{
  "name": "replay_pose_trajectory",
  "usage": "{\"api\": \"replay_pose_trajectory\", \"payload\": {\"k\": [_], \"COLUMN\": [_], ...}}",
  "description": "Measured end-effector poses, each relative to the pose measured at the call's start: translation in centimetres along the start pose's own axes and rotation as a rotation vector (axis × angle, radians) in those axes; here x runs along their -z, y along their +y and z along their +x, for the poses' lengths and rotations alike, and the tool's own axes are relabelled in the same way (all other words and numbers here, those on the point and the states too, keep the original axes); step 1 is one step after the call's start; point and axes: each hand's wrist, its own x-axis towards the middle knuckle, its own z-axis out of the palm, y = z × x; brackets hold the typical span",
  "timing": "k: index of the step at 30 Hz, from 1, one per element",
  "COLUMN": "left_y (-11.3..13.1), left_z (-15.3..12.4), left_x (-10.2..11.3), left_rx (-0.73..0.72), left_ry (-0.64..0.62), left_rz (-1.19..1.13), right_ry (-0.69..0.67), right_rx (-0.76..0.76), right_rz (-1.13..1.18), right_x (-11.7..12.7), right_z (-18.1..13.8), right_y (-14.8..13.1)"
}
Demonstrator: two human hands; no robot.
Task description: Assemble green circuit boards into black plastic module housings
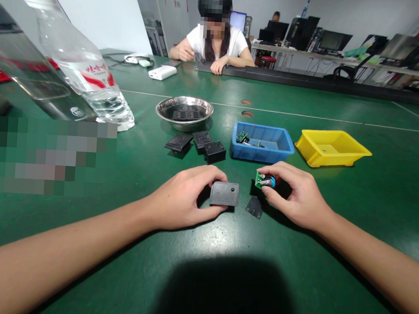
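The green bench (123,284) is spreading out under everything, and you're reading the clock from your working spot, twelve pointing straight ahead. Just before twelve, a person (219,46) in a white top is sitting across from you, both hands resting by a long dark bar (306,81). A clear bottle (97,76) with a white cap is standing at ten. And here are your own two: the left hand (189,200) is sitting at nine, the right hand (299,195) at three.

Over at two, a yellow tray (333,160) is holding one tiny piece, too small to make out. Between twelve and one, a blue tray (259,154) is carrying small electronic parts (242,137); between ten and eleven, a steel bowl (183,125) is holding flat black pieces (186,114). Around ten, three loose black parts (179,143) are lying close together.

Now the black case (223,195), at nine: it's showing a small round hole, and your left fingers are gripping it, thumb pressing below. The green board (258,180), at two, is getting pinched by your right fingers. Smallest, at four, a little black plate (253,207) is lying near your right thumb.
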Motion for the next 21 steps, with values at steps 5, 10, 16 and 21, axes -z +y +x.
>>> {"api": "replay_pose_trajectory", "payload": {"k": [5,10,16,21], "left_y": [0.05,0.04,-0.04,-0.05], "left_z": [-0.09,-0.02,0.00,-0.09], "left_x": [-0.04,-0.03,-0.10,-0.04], "left_rx": [-0.001,-0.003,-0.002,0.003], "left_ry": [0.009,0.012,0.014,0.005], "left_rz": [0.001,0.001,0.003,0.003], "right_ry": [-0.051,-0.072,-0.083,-0.103], "right_rx": [-0.020,-0.048,-0.046,-0.033], "right_rz": [-0.049,-0.079,-0.084,-0.105], "right_x": [-0.25,-0.32,-0.29,-0.02], "right_z": [0.15,0.26,0.20,0.18], "right_y": [0.05,0.13,0.20,0.32]}}
